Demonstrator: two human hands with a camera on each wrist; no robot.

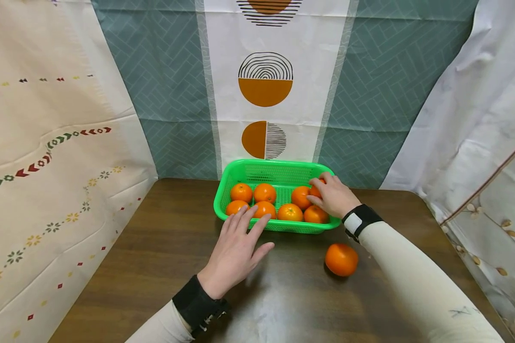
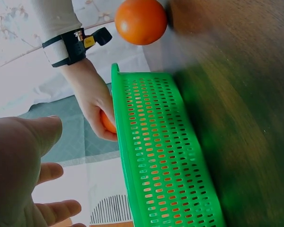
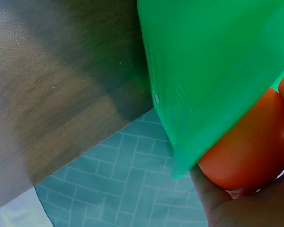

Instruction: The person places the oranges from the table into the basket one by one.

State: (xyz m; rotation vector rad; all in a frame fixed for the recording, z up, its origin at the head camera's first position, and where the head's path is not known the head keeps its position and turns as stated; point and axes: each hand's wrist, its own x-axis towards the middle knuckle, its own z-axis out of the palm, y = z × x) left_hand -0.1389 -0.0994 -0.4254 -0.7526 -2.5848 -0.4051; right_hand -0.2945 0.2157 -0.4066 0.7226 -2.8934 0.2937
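A green plastic basket (image 1: 257,167) with a perforated wall holds several oranges (image 1: 264,193) and stands at the back of the table. Over its right end, my right hand (image 1: 336,197) grips an orange (image 3: 251,146), with fingers and thumb curled round it beside the basket's rim. That held fruit is partly hidden by the fingers in the head view. My left hand (image 1: 233,259) hovers at the front left of the basket, fingers spread and holding nothing, fingertips overlapping the front rim in the head view. One loose orange (image 1: 341,260) lies on the table in front of the basket's right end.
The brown wooden table (image 1: 167,247) ends just behind the basket at a hanging grey-green and white cloth (image 1: 167,95) with printed circles. Patterned light cloths hang along the left side (image 1: 60,157) and the right side (image 1: 468,157).
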